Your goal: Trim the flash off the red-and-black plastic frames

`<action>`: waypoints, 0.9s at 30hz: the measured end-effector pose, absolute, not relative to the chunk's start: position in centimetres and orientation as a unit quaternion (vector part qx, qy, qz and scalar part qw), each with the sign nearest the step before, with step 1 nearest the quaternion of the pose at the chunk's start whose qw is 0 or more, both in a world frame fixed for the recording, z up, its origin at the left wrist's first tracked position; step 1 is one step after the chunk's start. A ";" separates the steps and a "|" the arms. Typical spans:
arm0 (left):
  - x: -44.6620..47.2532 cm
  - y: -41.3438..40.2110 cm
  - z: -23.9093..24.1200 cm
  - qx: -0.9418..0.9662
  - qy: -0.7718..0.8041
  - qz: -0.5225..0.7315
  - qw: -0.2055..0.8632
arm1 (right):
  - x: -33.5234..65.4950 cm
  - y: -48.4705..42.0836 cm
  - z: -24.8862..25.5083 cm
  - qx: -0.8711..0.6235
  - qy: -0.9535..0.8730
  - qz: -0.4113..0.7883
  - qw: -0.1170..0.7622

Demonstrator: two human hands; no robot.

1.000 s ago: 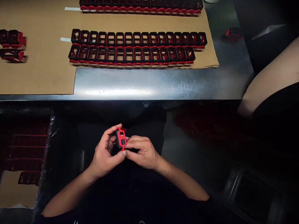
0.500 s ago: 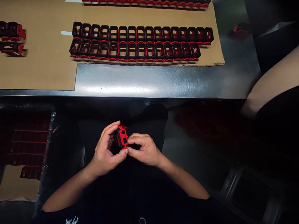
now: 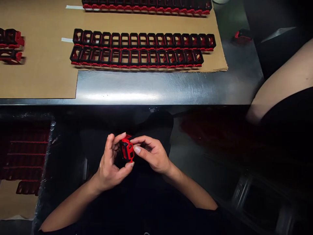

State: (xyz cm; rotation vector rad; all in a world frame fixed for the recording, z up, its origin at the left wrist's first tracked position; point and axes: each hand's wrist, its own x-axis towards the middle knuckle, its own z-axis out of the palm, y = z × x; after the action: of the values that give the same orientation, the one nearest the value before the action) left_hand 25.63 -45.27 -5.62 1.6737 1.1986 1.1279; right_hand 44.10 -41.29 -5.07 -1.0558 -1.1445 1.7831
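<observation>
My left hand (image 3: 110, 163) holds a small red-and-black plastic housing (image 3: 128, 151) between thumb below and fingers above. The housing is tilted, and its red face with openings shows toward the right. My right hand (image 3: 155, 155) is closed at the housing's right side, index fingertip and thumb at its upper edge. Whether a smaller piece is between those fingertips I cannot make out. Both hands are in front of my body, below the metal table's front edge.
Rows of similar housings (image 3: 137, 57) stand on cardboard (image 3: 44, 75) over the metal table (image 3: 158, 88). A single housing (image 3: 243, 36) lies at the table's right. Another person's arm (image 3: 281, 78) rests at the right. Lower left, a plastic-lined box (image 3: 47, 153) holds more red-and-black pieces.
My right thumb and index finger have moved from the housing's lower right corner up toward its upper edge. The left hand keeps its hold. The whole view has shifted slightly.
</observation>
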 end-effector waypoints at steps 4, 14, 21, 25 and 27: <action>25.6 -44.8 -6.7 0.737 0.436 0.455 0.243 | 43.9 -41.3 -4.2 -0.418 -0.499 0.649 0.393; 24.2 -43.9 -8.9 0.804 0.355 0.461 0.119 | 44.4 -41.0 -4.5 -0.365 -0.583 0.582 0.435; 24.5 -43.5 -7.3 0.804 0.373 0.446 0.125 | 44.6 -41.3 -5.7 -0.365 -0.438 0.723 0.389; 24.9 -43.8 -7.2 0.793 0.379 0.447 0.164 | 44.3 -41.5 -6.4 -0.343 -0.316 0.806 0.363; 25.0 -44.2 -7.4 0.772 0.391 0.453 0.213 | 43.9 -41.5 -6.6 -0.334 -0.257 0.838 0.347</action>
State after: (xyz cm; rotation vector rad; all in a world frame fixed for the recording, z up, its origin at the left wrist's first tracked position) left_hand 24.97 -44.20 -7.40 2.1427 1.0858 1.2577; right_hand 43.92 -41.47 -6.59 -0.8659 -0.6670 2.1740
